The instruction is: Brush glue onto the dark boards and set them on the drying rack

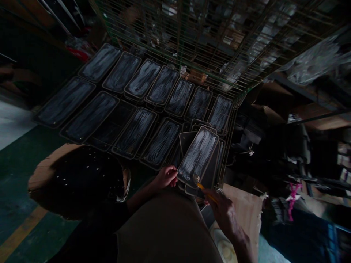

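My left hand [166, 176] grips the near left corner of a dark flat panel [197, 154] streaked with white paste, which lies on top of a small stack of such panels. My right hand [222, 210] is closed round a brush with a yellow handle [206, 193], its tip at the panel's near edge. Several more coated panels [134, 133] lie side by side in two rows on a wire rack [231, 120].
A wire mesh cage [192, 33] rises behind the rack. A round brown board with a dark studded sheet [82, 179] sits at my left knee. Cardboard [246, 215] lies at lower right. Dark clutter fills the right side.
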The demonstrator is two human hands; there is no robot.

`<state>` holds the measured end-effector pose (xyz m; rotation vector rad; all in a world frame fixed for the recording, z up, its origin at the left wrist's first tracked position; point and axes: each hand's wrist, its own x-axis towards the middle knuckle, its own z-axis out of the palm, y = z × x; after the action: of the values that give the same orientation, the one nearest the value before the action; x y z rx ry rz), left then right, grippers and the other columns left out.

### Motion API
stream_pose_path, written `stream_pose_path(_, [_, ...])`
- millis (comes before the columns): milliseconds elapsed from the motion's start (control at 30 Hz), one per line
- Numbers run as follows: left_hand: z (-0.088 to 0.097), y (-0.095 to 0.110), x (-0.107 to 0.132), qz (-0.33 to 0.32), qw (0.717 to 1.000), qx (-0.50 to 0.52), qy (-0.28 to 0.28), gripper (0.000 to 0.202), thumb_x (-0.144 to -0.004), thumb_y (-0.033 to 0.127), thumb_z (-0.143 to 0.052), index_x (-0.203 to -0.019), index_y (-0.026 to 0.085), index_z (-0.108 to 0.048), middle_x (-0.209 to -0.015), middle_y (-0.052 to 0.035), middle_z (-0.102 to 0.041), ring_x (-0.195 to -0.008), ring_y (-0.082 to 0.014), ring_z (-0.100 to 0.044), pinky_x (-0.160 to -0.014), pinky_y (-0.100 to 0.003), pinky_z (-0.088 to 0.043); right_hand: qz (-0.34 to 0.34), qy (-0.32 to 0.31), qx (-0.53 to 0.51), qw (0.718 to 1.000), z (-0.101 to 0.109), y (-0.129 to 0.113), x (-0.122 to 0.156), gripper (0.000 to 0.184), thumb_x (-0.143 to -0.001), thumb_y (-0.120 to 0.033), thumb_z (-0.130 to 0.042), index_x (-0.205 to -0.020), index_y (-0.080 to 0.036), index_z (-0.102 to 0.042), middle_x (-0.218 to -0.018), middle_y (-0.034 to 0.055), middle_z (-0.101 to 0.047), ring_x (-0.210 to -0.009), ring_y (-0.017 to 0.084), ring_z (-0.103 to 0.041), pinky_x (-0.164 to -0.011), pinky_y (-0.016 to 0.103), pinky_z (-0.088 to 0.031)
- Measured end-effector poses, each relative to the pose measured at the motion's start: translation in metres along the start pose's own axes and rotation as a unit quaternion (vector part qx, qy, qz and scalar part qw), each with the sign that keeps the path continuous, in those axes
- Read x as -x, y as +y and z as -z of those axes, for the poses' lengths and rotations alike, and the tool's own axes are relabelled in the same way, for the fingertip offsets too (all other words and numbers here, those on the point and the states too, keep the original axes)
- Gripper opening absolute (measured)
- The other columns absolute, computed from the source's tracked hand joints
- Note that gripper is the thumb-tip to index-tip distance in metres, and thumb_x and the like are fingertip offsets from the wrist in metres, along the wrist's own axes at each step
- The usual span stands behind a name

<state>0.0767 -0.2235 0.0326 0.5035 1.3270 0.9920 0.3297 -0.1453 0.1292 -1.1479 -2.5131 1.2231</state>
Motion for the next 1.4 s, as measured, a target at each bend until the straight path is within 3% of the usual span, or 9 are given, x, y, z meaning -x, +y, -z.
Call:
stream_pose_path(133, [0.001,-0.002,-0.001,0.004,1.000,0.011,0.001,0.031,-0.080,0.046,-0.057,-0.079,0.017,-0.048,-0.052,0.0036,-0.055,-0.040,-0.0104,-0.053,-0.041,-0.021,-0.041,-0.053,0.023,-0.097,0.994,-0.007,-0.012,0.007,0.035,-0.092,-0.043,-0.048,-0.126,-0.046,-0.056,-0.089,0.0032,-0.072,-0.076,0.029,-0.071,-0.057,0.041,-0.062])
stream_pose_path(300, [0.004,-0.001,-0.002,-0.012,1.000,0.011,-0.017,0.032,-0.080,0.046,-0.059,-0.080,0.017,-0.047,-0.055,0.0027,-0.058,-0.041,-0.0103,-0.054,-0.041,-0.020,-0.040,-0.058,0.053,-0.081,0.994,0.006,-0.008,-0.009,0.029,-0.096,-0.039,-0.045,-0.120,-0.032,-0.060,-0.085,0.0035,-0.072,-0.074,0.023,-0.070,-0.061,0.034,-0.060])
stream_pose_path(500, [0.004,-0.001,-0.003,-0.018,1.000,0.001,-0.019,0.031,-0.081,0.046,-0.056,-0.077,0.017,-0.046,-0.055,0.0030,-0.057,-0.042,-0.0106,-0.055,-0.041,-0.020,-0.042,-0.045,0.203,-0.026,0.978,0.013,0.007,-0.053,0.025,-0.097,-0.033,-0.043,-0.114,-0.023,-0.058,-0.085,0.0017,-0.070,-0.077,0.017,-0.069,-0.073,0.029,-0.057])
stream_pose_path(567, [0.004,0.000,-0.003,-0.019,0.999,0.010,-0.030,0.032,-0.081,0.047,-0.056,-0.079,0.017,-0.046,-0.057,0.0027,-0.057,-0.044,-0.0116,-0.058,-0.042,-0.021,-0.044,-0.038,0.194,-0.022,0.980,0.004,0.005,-0.058,0.024,-0.097,-0.031,-0.043,-0.114,-0.023,-0.058,-0.085,0.0010,-0.070,-0.076,0.016,-0.069,-0.073,0.028,-0.057])
stream_pose_path(767, [0.005,-0.005,-0.004,-0.024,0.997,0.047,-0.055,0.035,-0.080,0.049,-0.059,-0.087,0.017,-0.046,-0.058,0.0029,-0.059,-0.046,-0.0141,-0.061,-0.044,-0.024,-0.048,-0.040,0.043,-0.097,0.994,-0.007,-0.014,-0.044,0.023,-0.098,-0.030,-0.040,-0.114,-0.025,-0.056,-0.074,-0.0019,-0.067,-0.067,0.014,-0.067,-0.063,0.023,-0.055])
stream_pose_path(967, [0.002,-0.014,-0.010,-0.016,0.998,0.024,-0.049,0.026,-0.081,0.041,-0.057,-0.084,0.018,-0.046,-0.055,0.0033,-0.059,-0.049,-0.0157,-0.064,-0.047,-0.024,-0.050,-0.030,0.234,-0.058,0.970,0.031,0.012,-0.090,0.026,-0.097,-0.037,-0.044,-0.111,-0.021,-0.058,-0.076,0.0002,-0.068,-0.068,0.015,-0.068,-0.066,0.025,-0.055])
stream_pose_path(1067, [0.001,-0.012,-0.011,-0.005,0.999,0.013,-0.043,0.022,-0.079,0.036,-0.058,-0.085,0.017,-0.048,-0.062,0.0016,-0.062,-0.054,-0.0171,-0.066,-0.049,-0.026,-0.051,-0.006,0.268,0.002,0.963,0.043,0.030,-0.126,0.030,-0.097,-0.039,-0.042,-0.113,-0.020,-0.059,-0.081,0.0028,-0.070,-0.073,0.016,-0.069,-0.069,0.026,-0.055])
stream_pose_path(1233, [-0.001,-0.002,-0.009,0.025,0.998,0.053,-0.029,0.026,-0.074,0.033,-0.061,-0.089,0.016,-0.050,-0.073,-0.0012,-0.065,-0.056,-0.0182,-0.067,-0.051,-0.029,-0.053,0.022,0.223,0.090,0.970,0.033,0.039,-0.143,0.031,-0.097,-0.038,-0.042,-0.114,-0.020,-0.061,-0.086,0.0048,-0.072,-0.076,0.017,-0.070,-0.067,0.024,-0.053])
stream_pose_path(1400, [-0.003,0.003,-0.010,0.025,0.992,0.110,-0.048,0.034,-0.072,0.029,-0.066,-0.098,0.015,-0.050,-0.077,-0.0024,-0.066,-0.055,-0.0180,-0.067,-0.054,-0.031,-0.054,0.013,0.096,0.010,0.995,0.005,0.017,-0.083,0.027,-0.097,-0.033,-0.044,-0.116,-0.022,-0.059,-0.080,0.0015,-0.072,-0.070,0.015,-0.070,-0.063,0.022,-0.055])
